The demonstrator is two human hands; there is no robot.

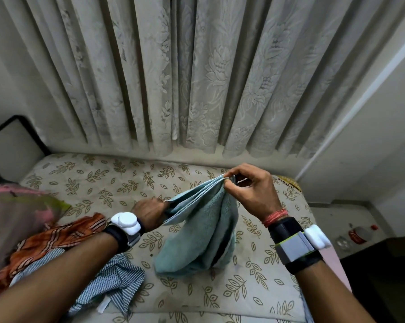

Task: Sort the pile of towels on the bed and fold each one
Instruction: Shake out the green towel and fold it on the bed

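Note:
A teal towel [197, 231] hangs bunched above the bed [255, 287], its lower end resting on the sheet. My right hand [250, 190] pinches the layered upper edges of the teal towel between thumb and fingers. Lower and to the left, my left hand [150, 212] grips the same towel's edge, a little blurred. To the left lie an orange striped towel [57, 236] and a blue-and-white striped towel [108, 280], partly under my left forearm.
A pink and green cloth [15, 206] is heaped at the bed's left edge. Lace curtains [197, 78] hang behind the bed. Off the bed's right side, a plastic bottle [360, 234] lies on the floor beside dark furniture.

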